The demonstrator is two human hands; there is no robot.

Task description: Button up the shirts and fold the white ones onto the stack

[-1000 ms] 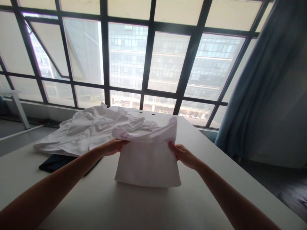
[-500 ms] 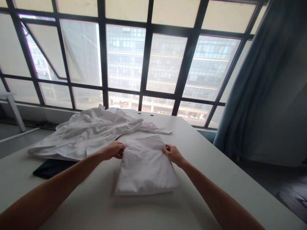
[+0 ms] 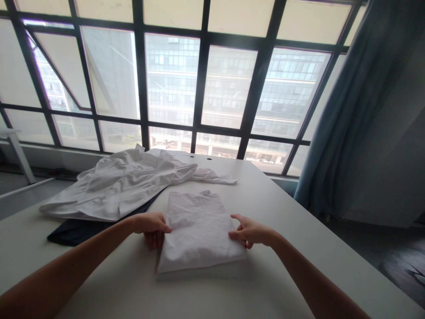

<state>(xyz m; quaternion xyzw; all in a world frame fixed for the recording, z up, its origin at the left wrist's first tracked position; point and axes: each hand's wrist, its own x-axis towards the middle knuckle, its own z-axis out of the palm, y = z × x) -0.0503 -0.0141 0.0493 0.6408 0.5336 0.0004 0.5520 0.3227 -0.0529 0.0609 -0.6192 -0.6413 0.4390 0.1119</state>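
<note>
A folded white shirt (image 3: 197, 232) lies as a neat rectangle on the white table in front of me, its near edge slightly raised and rounded. My left hand (image 3: 153, 228) has its fingers curled at the shirt's left side, the thumb pressing on the edge. On the opposite side, my right hand (image 3: 250, 231) pinches the right edge with thumb and lower fingers, while its index finger stretches out past the fabric. The fingertips under the cloth are hidden.
A loose, crumpled white shirt (image 3: 122, 179) is spread to the left, partly over dark navy cloth (image 3: 73, 232). The table's (image 3: 282, 212) right edge runs diagonally toward a blue-grey curtain (image 3: 335, 133). Large windows stand behind.
Both hands have slid toward me along the sides of the folded shirt, from its far half to its near half. My right index finger has straightened out.
</note>
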